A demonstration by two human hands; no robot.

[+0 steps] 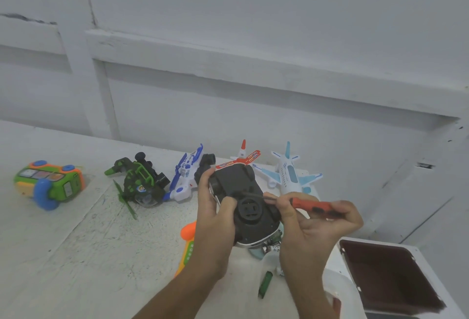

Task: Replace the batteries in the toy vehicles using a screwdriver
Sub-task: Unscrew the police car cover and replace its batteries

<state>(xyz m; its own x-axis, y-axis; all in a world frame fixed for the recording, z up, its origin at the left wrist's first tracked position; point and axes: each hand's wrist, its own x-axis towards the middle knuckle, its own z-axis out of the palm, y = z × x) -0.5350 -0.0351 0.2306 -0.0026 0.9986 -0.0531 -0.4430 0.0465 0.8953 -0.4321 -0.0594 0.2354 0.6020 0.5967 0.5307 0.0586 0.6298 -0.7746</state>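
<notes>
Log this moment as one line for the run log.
left grip: holds toy car, underside up | right grip: holds orange screwdriver, tip at car's underside | loose: green battery on table

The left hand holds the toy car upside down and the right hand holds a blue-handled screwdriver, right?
Not quite: the head view shows the screwdriver in the right hand has an orange handle, not blue. The left hand does hold the toy car upside down.

One car (241,189), six other toys (48,184) (142,181) (187,174) (243,158) (289,174) (189,245), one screwdriver (309,204), two hands (215,219) (317,227), batteries (265,284) partly hidden.
</notes>
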